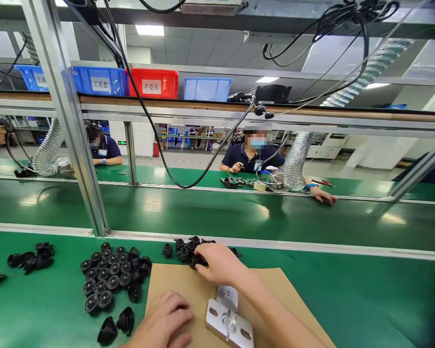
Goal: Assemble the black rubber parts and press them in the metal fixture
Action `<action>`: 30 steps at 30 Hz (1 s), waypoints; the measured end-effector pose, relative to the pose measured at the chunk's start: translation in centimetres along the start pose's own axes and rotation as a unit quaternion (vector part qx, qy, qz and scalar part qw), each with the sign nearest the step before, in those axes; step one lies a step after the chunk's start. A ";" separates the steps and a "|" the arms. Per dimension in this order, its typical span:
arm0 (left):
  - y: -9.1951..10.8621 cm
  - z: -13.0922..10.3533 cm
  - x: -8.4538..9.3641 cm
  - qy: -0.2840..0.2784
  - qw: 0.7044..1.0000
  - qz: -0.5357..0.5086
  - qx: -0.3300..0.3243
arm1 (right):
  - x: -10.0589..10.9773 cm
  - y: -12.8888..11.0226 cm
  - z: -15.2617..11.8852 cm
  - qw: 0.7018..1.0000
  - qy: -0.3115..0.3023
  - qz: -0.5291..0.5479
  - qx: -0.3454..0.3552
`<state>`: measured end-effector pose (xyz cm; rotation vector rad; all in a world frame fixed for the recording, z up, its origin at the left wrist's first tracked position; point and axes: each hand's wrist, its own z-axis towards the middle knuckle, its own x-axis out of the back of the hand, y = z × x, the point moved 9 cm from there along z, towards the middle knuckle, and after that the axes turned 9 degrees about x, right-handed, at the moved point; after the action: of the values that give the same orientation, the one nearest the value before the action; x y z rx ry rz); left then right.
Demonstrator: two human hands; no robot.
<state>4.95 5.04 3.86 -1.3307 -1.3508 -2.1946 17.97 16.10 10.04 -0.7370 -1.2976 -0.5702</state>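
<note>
My right hand (217, 263) reaches to the back of a brown cardboard sheet (288, 295), its fingers closed round a small black plastic part (198, 261). Beside it stands a cluster of similar black parts (183, 253), partly hidden by my hand. My left hand (163, 321) rests on the sheet's left side, fingers apart and holding nothing. Between the hands and under my right forearm lies a silver metal fixture (230, 324) with slotted holes and a clear or shiny piece at its middle. An upright metal plate (227, 297) is behind it, partly covered by my wrist.
Round black parts (103, 274) stand grouped on the green mat (377, 299), with two cone-shaped ones (126, 321) nearer me. More black pieces (32, 258) lie far left. A metal post (67, 121) and hanging cable (155, 140) cross the view. A masked co-worker (253, 152) sits opposite.
</note>
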 end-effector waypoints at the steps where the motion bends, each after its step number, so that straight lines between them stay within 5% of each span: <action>1: 0.5 0.0 -0.1 -0.008 1.000 0.025 -0.013 | 0.0 0.0 0.0 1.000 -0.001 0.002 -0.002; 11: 2.7 -1.4 -2.9 0.068 0.944 0.274 -0.171 | -0.1 -1.7 -1.4 0.998 -0.054 0.038 0.017; 13: 2.5 -1.6 -1.9 0.076 0.927 0.351 -0.106 | 0.2 -2.4 -1.6 0.998 -0.043 0.045 0.028; 17: 0.6 -3.4 2.5 0.098 0.861 0.479 0.137 | 0.9 -4.7 -1.6 0.996 -0.017 0.061 0.055; 20: -1.3 -5.2 3.2 0.061 0.820 0.512 0.250 | 1.0 -6.7 -1.7 0.992 -0.030 0.085 0.086; 22: -1.7 -5.3 2.1 0.047 0.826 0.508 0.240 | 0.8 -7.6 -1.7 0.989 -0.044 0.100 0.098; 26: 0.9 -3.9 -0.3 0.053 0.875 0.472 0.092 | 0.0 -9.0 -1.6 0.981 -0.064 0.150 0.102; 28: 1.8 -3.4 0.1 0.020 0.894 0.442 0.073 | -0.7 -9.8 -1.4 0.976 -0.071 0.176 0.109; 30: 1.7 -3.0 2.1 -0.021 0.902 0.413 0.127 | -1.7 -10.6 -1.3 0.970 -0.090 0.184 0.129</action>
<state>3.05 2.19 6.10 -1.4768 -0.8012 -1.3740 10.62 8.13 9.97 -0.7990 -1.3278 -0.0333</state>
